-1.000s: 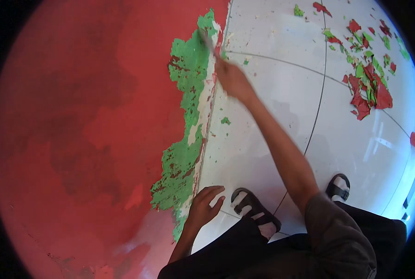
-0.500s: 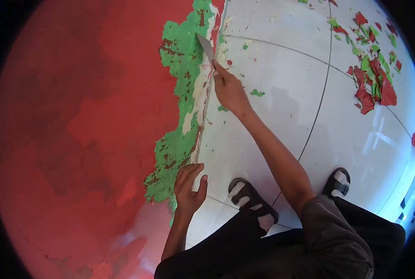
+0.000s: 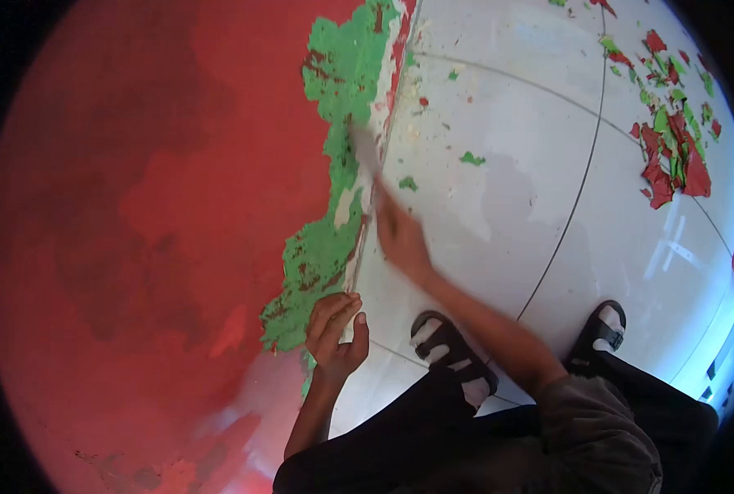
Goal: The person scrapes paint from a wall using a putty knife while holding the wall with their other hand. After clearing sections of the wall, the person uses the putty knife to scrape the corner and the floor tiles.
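My right hand (image 3: 401, 239) is closed round a scraper (image 3: 365, 151), both blurred by motion. The scraper's blade lies over the exposed green layer (image 3: 349, 74) at the edge of the red painted wall (image 3: 178, 181). Lower down, my left hand (image 3: 336, 333) is near the lower end of the green patch, fingers apart and slightly curled, holding nothing. Whether its fingertips touch the wall I cannot tell. Pale bare strips (image 3: 345, 207) show beside the green, along the seam with the white tiles.
White floor tiles (image 3: 466, 239) stretch to the right of the wall. Peeled red and green paint flakes (image 3: 671, 160) are piled at the upper right, with small green bits (image 3: 471, 158) nearer the wall. Two feet in dark sandals (image 3: 449, 346) stand on the tiles.
My right hand and the scraper have moved down along the green strip. My left hand has hardly moved. The view has shifted slightly.
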A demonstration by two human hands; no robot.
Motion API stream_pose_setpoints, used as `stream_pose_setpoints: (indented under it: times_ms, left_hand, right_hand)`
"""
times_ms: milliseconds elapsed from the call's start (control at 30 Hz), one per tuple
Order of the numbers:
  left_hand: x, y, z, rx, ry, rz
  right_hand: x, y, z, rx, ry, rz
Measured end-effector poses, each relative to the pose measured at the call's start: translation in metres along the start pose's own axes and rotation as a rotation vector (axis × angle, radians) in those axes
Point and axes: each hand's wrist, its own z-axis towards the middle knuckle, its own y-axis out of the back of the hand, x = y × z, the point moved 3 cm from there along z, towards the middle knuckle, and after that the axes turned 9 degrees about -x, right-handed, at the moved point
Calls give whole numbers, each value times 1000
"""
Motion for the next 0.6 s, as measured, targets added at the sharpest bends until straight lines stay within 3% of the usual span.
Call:
stream_pose_setpoints:
  times_ms: [33,133,233,267,333,400,500,600]
  left_hand:
    - [-3,3,-9,14,24,11]
    - [1,4,-13,11,18,-2]
    - [5,1,-7,-9,27,-13]
    - [4,2,-9,-11,30,-12]
    - [-2,8,-12,-16,51,2]
    - [3,9,-14,-25,33,-1]
    - [5,6,-4,-55,8,0]
    - [-6,15,-7,-47,36,20]
  right_hand:
    - [15,10,25,83,-259,-19]
    - [-23,-13,-41,-148,518,-242]
    - [-2,-6,-44,-49,310,-195]
    - [18,2,-10,35,-74,-20]
    - [16,-1,-20,69,-219,14]
    - [4,-16,-64,-77,358,-250]
    - [-16,-24,-67,-109,400,-10]
    - [6,-15,-31,24,-142,102]
